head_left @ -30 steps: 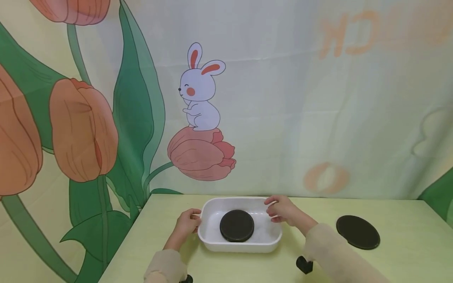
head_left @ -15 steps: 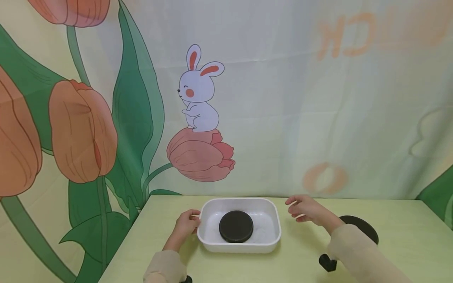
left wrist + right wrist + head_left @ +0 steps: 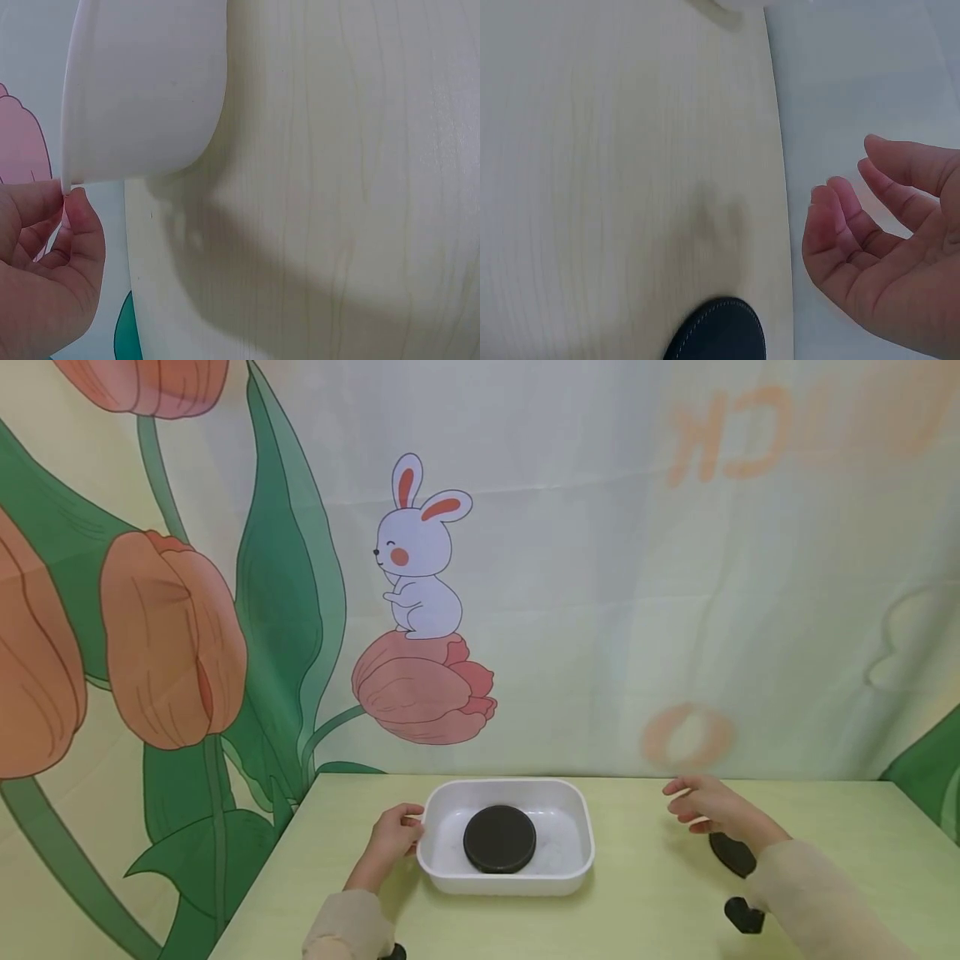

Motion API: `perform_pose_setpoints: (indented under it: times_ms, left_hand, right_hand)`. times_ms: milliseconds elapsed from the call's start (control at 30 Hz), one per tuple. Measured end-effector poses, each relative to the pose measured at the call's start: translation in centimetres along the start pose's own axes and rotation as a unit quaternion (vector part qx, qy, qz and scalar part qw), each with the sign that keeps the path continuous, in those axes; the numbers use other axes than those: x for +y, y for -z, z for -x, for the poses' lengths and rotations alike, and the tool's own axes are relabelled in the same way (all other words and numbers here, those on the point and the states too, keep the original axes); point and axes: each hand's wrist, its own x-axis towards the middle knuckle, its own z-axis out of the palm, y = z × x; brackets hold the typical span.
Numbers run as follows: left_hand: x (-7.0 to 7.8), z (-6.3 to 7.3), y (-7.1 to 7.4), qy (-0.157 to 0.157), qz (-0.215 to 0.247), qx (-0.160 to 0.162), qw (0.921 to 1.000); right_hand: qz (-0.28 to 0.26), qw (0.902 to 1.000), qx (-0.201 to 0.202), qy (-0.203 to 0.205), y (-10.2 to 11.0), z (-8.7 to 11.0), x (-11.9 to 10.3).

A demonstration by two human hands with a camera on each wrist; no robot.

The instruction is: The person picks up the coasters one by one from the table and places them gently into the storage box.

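Observation:
A white rectangular tray (image 3: 555, 883) with rounded corners stands on the table. Inside it lies a thick round black disc (image 3: 499, 839). My left hand (image 3: 396, 833) is at the tray's left end, and in the left wrist view its thumb and finger pinch the rim. Well to the right of the tray, my right hand (image 3: 712, 810) hovers over the table with loosely bent fingers and nothing in them. Just below it is a thin black round leather coaster (image 3: 724, 334) with stitching along its edge; hand and sleeve partly cover it in the head view.
The pale wood-grain table (image 3: 637, 918) ends at the back against a hanging cloth (image 3: 585, 610) printed with tulips and a rabbit. A black wrist device (image 3: 744, 915) hangs under the right sleeve.
My right hand has left the tray's right end and moved right, to over the coaster. My left hand stays at the tray's left rim, and the tray stays about where it was.

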Motion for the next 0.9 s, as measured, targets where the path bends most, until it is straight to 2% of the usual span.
perform_pose_setpoints:
  times_ms: [400,900]
  left_hand:
    - [0.0,0.0,0.0,-0.006,0.001,-0.002,1.0000]
    - [-0.2,-0.3,0.0,0.001,-0.006,-0.002,1.0000]
  right_hand:
    - [0.035,0.9991,0.026,-0.003,2.7,0.4,2.8]
    - [0.107,0.9928,0.048,0.026,5.2,0.3,6.4]
